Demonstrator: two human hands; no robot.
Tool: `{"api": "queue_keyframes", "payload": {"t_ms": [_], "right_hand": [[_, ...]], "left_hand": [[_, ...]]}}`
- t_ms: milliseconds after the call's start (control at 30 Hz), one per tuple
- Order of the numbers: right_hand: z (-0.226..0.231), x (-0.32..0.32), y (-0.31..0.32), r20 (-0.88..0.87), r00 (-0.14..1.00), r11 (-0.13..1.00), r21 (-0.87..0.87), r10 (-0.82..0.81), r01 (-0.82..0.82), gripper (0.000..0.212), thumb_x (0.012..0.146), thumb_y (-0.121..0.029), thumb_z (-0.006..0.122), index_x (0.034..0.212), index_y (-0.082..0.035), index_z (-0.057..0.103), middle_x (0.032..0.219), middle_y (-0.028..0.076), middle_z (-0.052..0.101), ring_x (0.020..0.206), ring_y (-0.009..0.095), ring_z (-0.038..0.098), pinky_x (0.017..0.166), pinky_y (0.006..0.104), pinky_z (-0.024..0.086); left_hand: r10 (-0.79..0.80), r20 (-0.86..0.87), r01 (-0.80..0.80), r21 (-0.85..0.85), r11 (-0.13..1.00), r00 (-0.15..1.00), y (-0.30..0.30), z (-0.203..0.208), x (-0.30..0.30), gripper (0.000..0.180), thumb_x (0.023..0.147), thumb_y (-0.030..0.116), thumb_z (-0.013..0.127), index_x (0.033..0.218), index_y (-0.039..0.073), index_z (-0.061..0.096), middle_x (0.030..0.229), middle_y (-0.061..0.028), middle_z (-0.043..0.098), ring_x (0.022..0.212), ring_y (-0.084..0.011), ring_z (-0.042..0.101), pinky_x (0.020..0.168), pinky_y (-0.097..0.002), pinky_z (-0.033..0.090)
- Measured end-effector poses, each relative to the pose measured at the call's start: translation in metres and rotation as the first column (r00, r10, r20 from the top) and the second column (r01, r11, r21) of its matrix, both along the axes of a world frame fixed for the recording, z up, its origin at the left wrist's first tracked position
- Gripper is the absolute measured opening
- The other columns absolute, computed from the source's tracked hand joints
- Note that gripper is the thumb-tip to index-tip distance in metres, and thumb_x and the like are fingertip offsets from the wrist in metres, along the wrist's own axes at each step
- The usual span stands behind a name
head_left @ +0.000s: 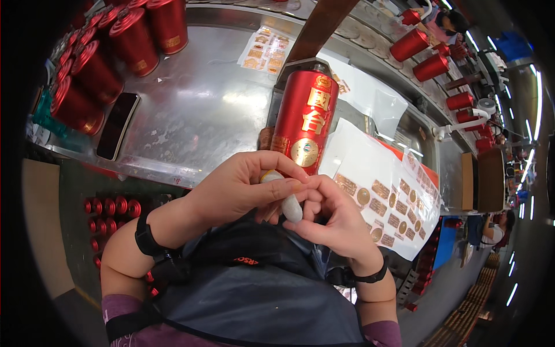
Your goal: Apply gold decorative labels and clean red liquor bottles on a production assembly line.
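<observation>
My left hand (234,182) and my right hand (341,222) meet in front of my apron, fingers curled and fingertips touching. Between them is a greyish-white, finger-shaped piece (292,209) with a yellowish edge at its upper end. It resembles a finger cot, but whether a finger is inside is hidden. My left thumb and forefinger pinch across it; the right fingers close in from the other side. Just beyond the hands, a red bottle (295,110) with gold lettering and a round gold label lies tilted on a dark support, neck pointing away.
Right of the bottle lies a white sheet of gold stickers (354,149); a smaller sticker sheet (254,52) lies farther back. A phone (118,124) rests near several red bottles (132,43) on the left of the metal table (202,87). More bottles (410,45) stand along a conveyor at right.
</observation>
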State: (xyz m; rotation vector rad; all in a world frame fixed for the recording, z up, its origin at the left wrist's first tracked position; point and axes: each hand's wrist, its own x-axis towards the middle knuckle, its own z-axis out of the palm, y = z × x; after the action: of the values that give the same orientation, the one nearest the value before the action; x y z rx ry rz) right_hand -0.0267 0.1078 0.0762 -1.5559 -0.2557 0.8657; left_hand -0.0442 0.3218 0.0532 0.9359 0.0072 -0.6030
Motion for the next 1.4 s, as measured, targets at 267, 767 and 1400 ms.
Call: {"api": "queue_keyframes", "payload": {"t_ms": [267,767,1400], "right_hand": [[0.005,0.009,0.000,-0.065,0.997,0.990,-0.132,0.042,-0.050,0.016,0.093,-0.004,0.061,0.109,0.000,0.060,0.084,-0.001,0.065,0.070,0.001,0.052,0.063,0.0167,0.042],[0.028,0.030,-0.009,-0.228,0.963,0.981,-0.098,0.143,-0.169,0.017,0.097,-0.014,0.059,0.108,-0.001,0.064,0.077,-0.003,0.061,0.070,0.002,0.057,0.059,0.0172,0.044],[0.039,0.015,-0.012,0.733,0.665,0.928,-0.334,0.145,0.166,0.033,0.079,-0.013,0.078,0.110,-0.005,0.069,0.104,0.011,0.069,0.074,0.017,0.063,0.060,0.0271,0.049]], "left_hand": [[0.186,-0.155,-0.194,-0.036,0.980,0.970,0.012,-0.027,-0.007,0.026,0.101,0.026,0.053,0.112,0.004,0.060,0.081,-0.0065,0.067,0.058,-0.0073,0.057,0.048,-0.0193,0.042],[-0.331,0.934,-0.810,0.296,0.505,0.135,0.001,-0.002,-0.008,0.029,0.076,0.022,0.079,0.103,0.013,0.073,0.122,-0.0068,0.063,0.113,-0.0270,0.056,0.096,-0.0399,0.048],[-0.188,0.654,-0.307,0.565,0.766,0.733,0.000,0.005,-0.006,0.010,0.081,0.010,0.074,0.091,0.007,0.072,0.076,-0.0084,0.069,0.068,-0.0212,0.066,0.062,-0.0309,0.050]]}}
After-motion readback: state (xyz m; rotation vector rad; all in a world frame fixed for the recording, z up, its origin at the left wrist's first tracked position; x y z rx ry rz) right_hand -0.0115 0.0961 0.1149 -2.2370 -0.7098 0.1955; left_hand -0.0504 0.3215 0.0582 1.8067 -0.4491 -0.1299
